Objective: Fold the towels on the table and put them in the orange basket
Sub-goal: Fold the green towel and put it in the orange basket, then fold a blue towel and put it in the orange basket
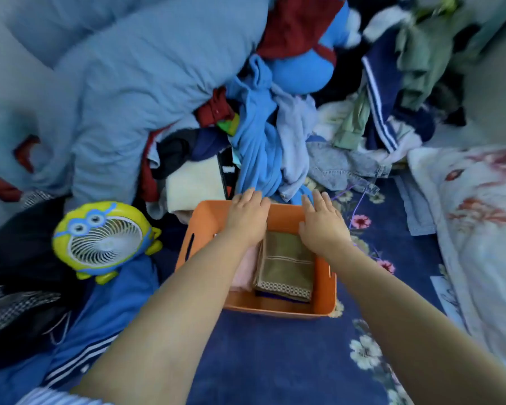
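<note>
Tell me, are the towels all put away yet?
Some are: a folded olive towel and a pink one lie in the orange basket. The left hand and right hand reach over its far rim, holding nothing. The blue towel behind it is still unfolded.

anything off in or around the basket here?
Inside the orange basket, nothing: the olive towel lies flat and folded beside a pink one. Behind it, a loose clothes heap spills against the far rim. Left hand and right hand are flat and empty.
</note>
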Demonstrator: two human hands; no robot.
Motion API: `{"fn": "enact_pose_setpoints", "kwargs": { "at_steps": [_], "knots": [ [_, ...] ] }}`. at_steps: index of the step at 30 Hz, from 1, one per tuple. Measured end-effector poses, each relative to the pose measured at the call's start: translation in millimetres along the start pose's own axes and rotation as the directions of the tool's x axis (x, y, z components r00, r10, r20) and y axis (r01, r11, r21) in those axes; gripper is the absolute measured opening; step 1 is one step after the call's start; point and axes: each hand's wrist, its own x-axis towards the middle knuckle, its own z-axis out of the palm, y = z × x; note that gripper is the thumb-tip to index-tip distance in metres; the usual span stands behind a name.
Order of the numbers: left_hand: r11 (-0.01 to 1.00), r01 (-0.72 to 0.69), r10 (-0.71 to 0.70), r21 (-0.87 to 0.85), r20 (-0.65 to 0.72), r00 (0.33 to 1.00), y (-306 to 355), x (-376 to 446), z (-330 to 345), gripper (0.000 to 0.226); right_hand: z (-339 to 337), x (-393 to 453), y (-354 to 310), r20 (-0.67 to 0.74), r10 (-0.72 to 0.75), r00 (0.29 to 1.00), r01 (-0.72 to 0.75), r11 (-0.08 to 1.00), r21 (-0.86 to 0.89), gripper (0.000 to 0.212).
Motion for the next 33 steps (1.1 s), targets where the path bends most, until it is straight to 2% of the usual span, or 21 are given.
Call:
{"fn": "enact_pose_setpoints", "kwargs": {
  "at_steps": [5,10,13,17,21,24,28,29,33],
  "knots": [
    [0.998,0.015,-0.002,0.066,-0.186,0.983,18,-57,-102,0.031,-89,-73,-23,-0.182,-0.090,0.979,0.096,0.995,0.025,0.060],
    [0.999,0.005,0.011,0.054,-0.294,0.956,59,-126,-175,0.031,-147,-171,-24,-0.389,-0.119,0.914,0.114,0.993,-0.035,0.056],
    [0.996,-0.082,0.085,0.024,-0.354,0.931,99,-170,-203,0.034,-166,-241,-11,-0.451,-0.044,0.891,0.024,0.998,-0.050,0.056],
    [0.970,-0.245,0.225,-0.008,-0.368,0.902,155,-228,-226,0.035,-176,-334,12,-0.506,0.076,0.859,-0.126,0.990,-0.066,0.053],
    [0.897,-0.442,0.412,0.012,-0.391,0.823,231,-294,-229,0.032,-162,-448,43,-0.562,0.217,0.798,-0.307,0.949,-0.069,0.055],
    [0.815,-0.578,0.553,0.031,-0.339,0.761,298,-350,-221,0.032,-143,-539,72,-0.561,0.367,0.742,-0.457,0.889,-0.022,0.054],
    [0.658,-0.750,0.733,0.066,-0.280,0.619,407,-440,-217,0.032,-128,-684,119,-0.557,0.592,0.582,-0.667,0.740,0.089,0.056],
    [0.640,-0.765,0.750,0.077,-0.282,0.599,422,-451,-217,0.032,-126,-704,126,-0.556,0.617,0.557,-0.690,0.716,0.105,0.057],
    [0.477,-0.873,0.855,0.097,-0.282,0.436,545,-552,-225,0.033,-118,-860,177,-0.579,0.734,0.355,-0.827,0.535,0.171,0.055]
  ]
}}
